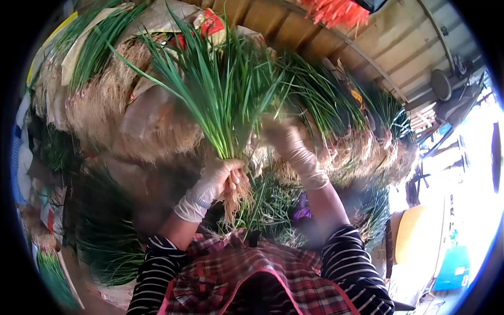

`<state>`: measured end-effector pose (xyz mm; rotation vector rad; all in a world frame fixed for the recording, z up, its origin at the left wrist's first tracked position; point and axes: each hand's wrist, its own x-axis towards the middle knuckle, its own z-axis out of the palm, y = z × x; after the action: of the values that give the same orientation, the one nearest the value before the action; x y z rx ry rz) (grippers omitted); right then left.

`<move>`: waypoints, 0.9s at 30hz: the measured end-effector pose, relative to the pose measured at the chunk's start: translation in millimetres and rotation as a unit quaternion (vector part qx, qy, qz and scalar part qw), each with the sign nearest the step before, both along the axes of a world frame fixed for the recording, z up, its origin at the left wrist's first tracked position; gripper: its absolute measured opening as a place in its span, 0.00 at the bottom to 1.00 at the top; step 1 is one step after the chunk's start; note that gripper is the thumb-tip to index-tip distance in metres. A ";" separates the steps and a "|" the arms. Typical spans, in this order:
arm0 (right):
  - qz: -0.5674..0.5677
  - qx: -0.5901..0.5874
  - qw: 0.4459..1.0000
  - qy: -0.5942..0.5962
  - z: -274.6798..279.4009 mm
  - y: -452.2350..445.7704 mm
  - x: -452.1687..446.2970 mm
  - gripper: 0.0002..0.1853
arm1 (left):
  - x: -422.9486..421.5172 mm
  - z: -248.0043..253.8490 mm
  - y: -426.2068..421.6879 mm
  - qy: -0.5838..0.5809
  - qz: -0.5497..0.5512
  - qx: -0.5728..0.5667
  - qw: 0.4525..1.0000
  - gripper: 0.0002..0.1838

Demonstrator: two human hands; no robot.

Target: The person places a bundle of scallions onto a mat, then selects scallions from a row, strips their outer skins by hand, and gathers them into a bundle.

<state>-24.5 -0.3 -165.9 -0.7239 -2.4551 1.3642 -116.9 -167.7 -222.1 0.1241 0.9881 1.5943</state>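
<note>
While the gloved left hand (223, 176) grips a bunch of green onions (223, 126) upright above the plaid apron (252, 278), the blurred right hand (286, 139) reaches beside it, finger state unclear.

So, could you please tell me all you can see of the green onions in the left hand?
The green onions stand roughly upright: long, slender green leaves fan out above, paler stems gather below, and thin brownish roots hang underneath. The gloved left hand wraps its fingers round the stem bases. Some leaf edges on the right look blurred.
</note>
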 end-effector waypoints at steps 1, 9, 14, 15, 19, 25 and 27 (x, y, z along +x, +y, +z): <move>0.070 0.012 0.997 -0.019 2.2 -17.4 2.3 0.12 | -3.1 -6.0 4.0 -0.015 -0.009 0.009 1.000 0.04; -0.099 0.104 0.981 -0.128 2.2 0.2 46.6 0.14 | -12.5 15.1 -6.8 -0.027 0.040 0.281 0.959 0.09; 0.381 0.392 0.802 -0.240 -58.5 38.3 66.3 0.14 | -40.6 13.3 -15.5 -0.084 0.050 0.375 0.922 0.15; 0.271 0.358 0.838 -0.309 -52.5 40.8 48.5 0.16 | -34.3 12.4 -11.7 -0.114 -0.017 0.341 0.933 0.20; -0.140 0.221 0.900 -0.348 -50.1 47.8 -24.3 0.22 | -7.6 3.9 3.0 -0.140 -0.041 0.265 0.953 0.18; -0.046 0.262 0.963 0.050 -38.0 -1.5 29.0 0.04 | -7.6 -4.9 13.9 -0.067 -0.082 0.171 0.980 0.13; 0.058 0.206 0.975 0.058 -29.4 -57.4 48.8 0.07 | -8.5 -38.1 18.5 -0.059 -0.114 0.115 0.985 0.16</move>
<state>24.2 -57.7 -195.3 -0.3958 -2.5951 0.8521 -125.4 -149.2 -260.3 0.2881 0.6709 1.4822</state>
